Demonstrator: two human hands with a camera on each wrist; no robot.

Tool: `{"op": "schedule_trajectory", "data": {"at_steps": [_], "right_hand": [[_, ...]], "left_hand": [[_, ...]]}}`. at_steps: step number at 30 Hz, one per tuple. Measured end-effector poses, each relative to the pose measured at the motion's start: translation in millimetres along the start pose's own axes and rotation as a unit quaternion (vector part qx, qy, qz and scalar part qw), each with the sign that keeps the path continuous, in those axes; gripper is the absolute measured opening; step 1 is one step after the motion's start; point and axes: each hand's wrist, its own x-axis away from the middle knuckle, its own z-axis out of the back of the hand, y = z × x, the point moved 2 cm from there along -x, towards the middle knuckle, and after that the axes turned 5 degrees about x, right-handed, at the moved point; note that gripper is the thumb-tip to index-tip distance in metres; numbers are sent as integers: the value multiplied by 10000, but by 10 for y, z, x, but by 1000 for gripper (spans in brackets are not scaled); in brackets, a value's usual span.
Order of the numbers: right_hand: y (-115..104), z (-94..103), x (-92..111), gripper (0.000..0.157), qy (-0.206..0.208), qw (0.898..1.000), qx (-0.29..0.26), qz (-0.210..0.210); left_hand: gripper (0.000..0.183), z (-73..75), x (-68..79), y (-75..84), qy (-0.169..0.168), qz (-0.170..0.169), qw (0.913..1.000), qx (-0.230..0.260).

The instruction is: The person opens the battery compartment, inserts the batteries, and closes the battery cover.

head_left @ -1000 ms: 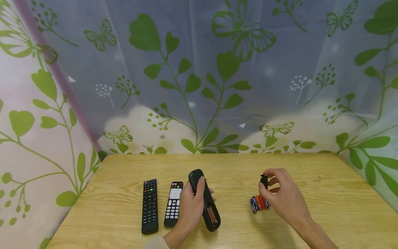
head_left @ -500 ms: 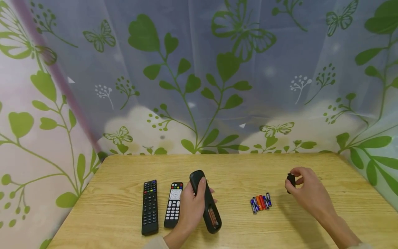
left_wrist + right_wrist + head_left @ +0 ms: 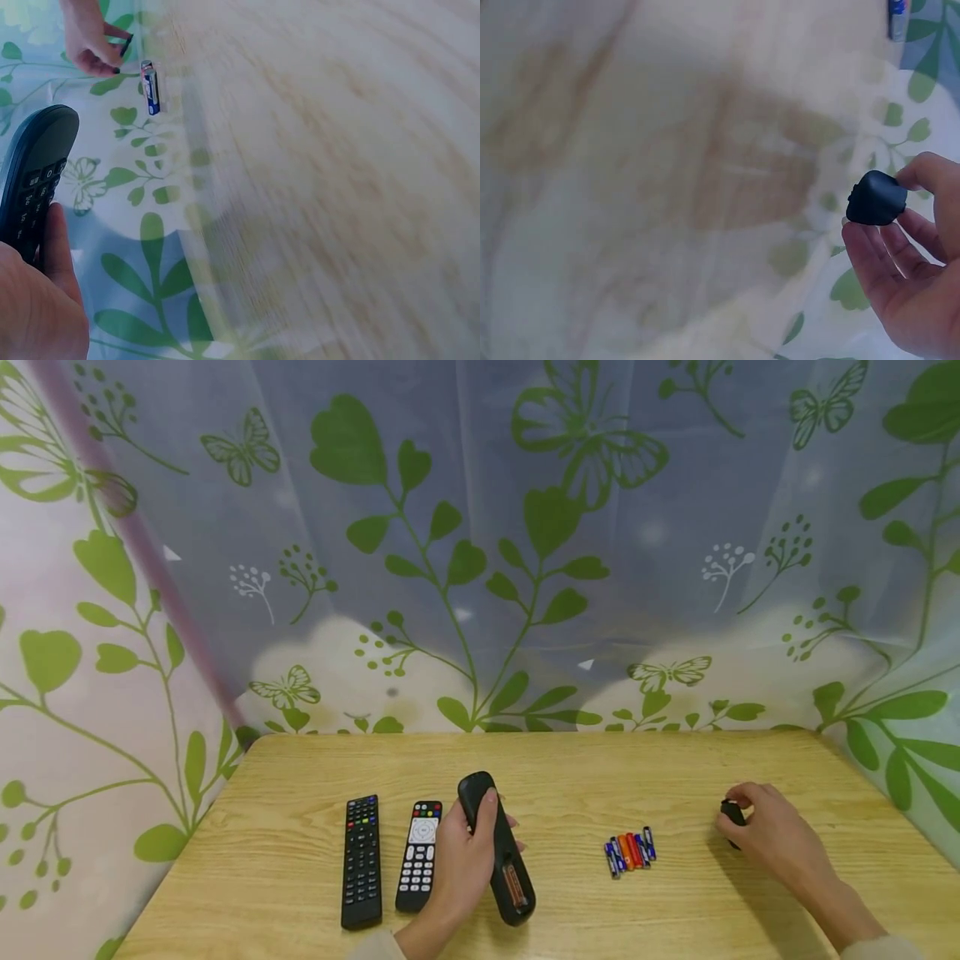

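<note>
My left hand (image 3: 467, 857) grips a black remote control (image 3: 480, 793), its back turned up toward the head view. The remote's battery compartment (image 3: 514, 887) is uncovered, with an orange-brown battery showing inside. In the left wrist view the button side of the remote (image 3: 41, 169) faces the camera. My right hand (image 3: 783, 835) pinches a small black battery cover (image 3: 876, 199) between thumb and fingers, over the right part of the table. A row of several batteries (image 3: 630, 852), blue, orange and red, lies on the table between the two hands.
Two more remotes lie face up left of my left hand: a long black one (image 3: 362, 860) and a shorter one with white buttons (image 3: 418, 856). The wooden table (image 3: 555, 760) ends at a leaf-patterned curtain (image 3: 480, 568) behind it.
My right hand has carried the battery cover rightward, away from above the batteries, and then lower toward the table. The left hand and its remote have barely moved.
</note>
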Motion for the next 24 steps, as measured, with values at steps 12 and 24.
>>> {"op": "schedule_trajectory", "data": {"at_steps": [12, 24], "right_hand": [[81, -66, -20, 35, -344, 9978, 559, -122], [98, -79, -40, 39, -905, 9940, 586, -184]], "left_hand": [[46, 4, 3, 6, -19, 30, 10000, -41], [44, 9, 5, 0, 21, 18, 10000, 35]]}}
